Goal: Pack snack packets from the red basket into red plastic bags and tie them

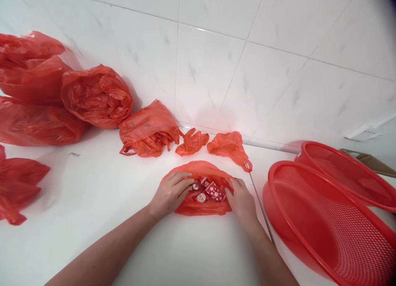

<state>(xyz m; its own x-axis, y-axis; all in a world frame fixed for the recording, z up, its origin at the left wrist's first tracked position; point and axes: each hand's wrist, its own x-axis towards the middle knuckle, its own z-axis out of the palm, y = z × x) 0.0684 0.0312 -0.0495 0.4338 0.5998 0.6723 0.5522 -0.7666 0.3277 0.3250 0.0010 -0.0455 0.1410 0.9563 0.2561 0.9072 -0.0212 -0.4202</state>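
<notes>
In front of me on the white tabletop lies an opened red plastic bag, its mouth facing up. Inside it are small wrapped items, among them a red packet with white dots and a round white piece with red print. My left hand is closed on the bag's left rim, fingers curled over toward the contents. On the opposite side, my right hand grips the right rim, its thumb inside the mouth. The fingertips of both hands are partly hidden by plastic.
Behind the bag, a small crumpled red bag, a flat red bag and a fuller red bag lie along the tiled wall. Several bulky red bags sit at left. Red mesh baskets stand at right, beside a table seam.
</notes>
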